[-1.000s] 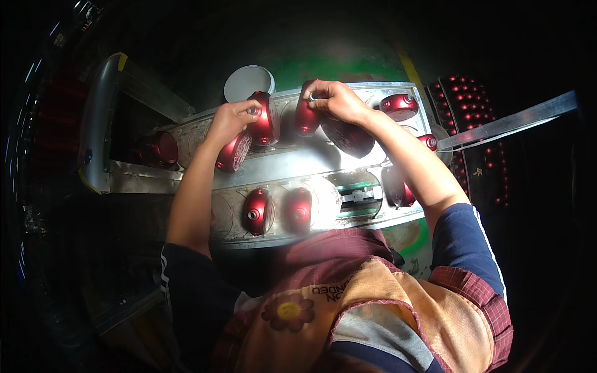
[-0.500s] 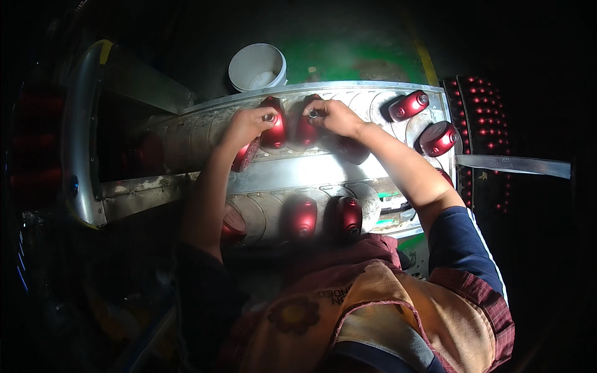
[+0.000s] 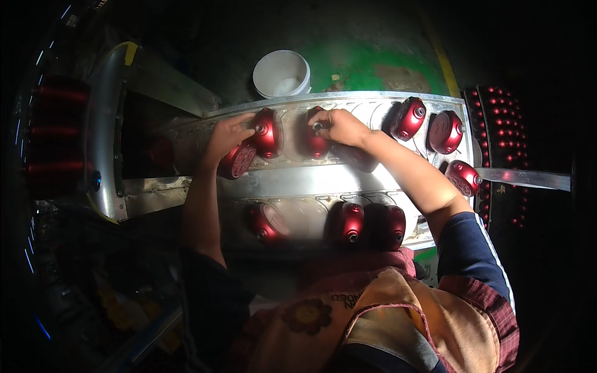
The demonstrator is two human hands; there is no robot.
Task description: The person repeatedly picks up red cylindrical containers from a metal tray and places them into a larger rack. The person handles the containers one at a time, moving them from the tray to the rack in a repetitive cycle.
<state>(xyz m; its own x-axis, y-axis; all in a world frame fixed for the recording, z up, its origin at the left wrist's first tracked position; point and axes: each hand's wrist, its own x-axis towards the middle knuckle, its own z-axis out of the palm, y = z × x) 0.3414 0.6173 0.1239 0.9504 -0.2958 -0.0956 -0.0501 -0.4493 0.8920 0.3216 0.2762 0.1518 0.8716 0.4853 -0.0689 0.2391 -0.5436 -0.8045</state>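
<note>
A curved plate conveyor carries glossy red rounded bottles with short metal necks. My left hand is beside an upper-row bottle; its thumb and forefinger are apart at the edge of the neck. Below that hand, another red bottle leans with its patterned flat face showing. The fingers of my right hand are closed around the metal neck of a second upper-row bottle. Under my right wrist a dark red bottle lies partly in shadow.
Red bottles stand at the conveyor's right end, and several more line the near row. Beyond the far edge is a white bucket. A metal-framed housing covers the left end; a metal bar juts out at right.
The view has shifted. Against the bucket, upper-row bottles have moved left and near-row ones right. My left fingers have come off the bottle neck; my right hand stays on its bottle.
</note>
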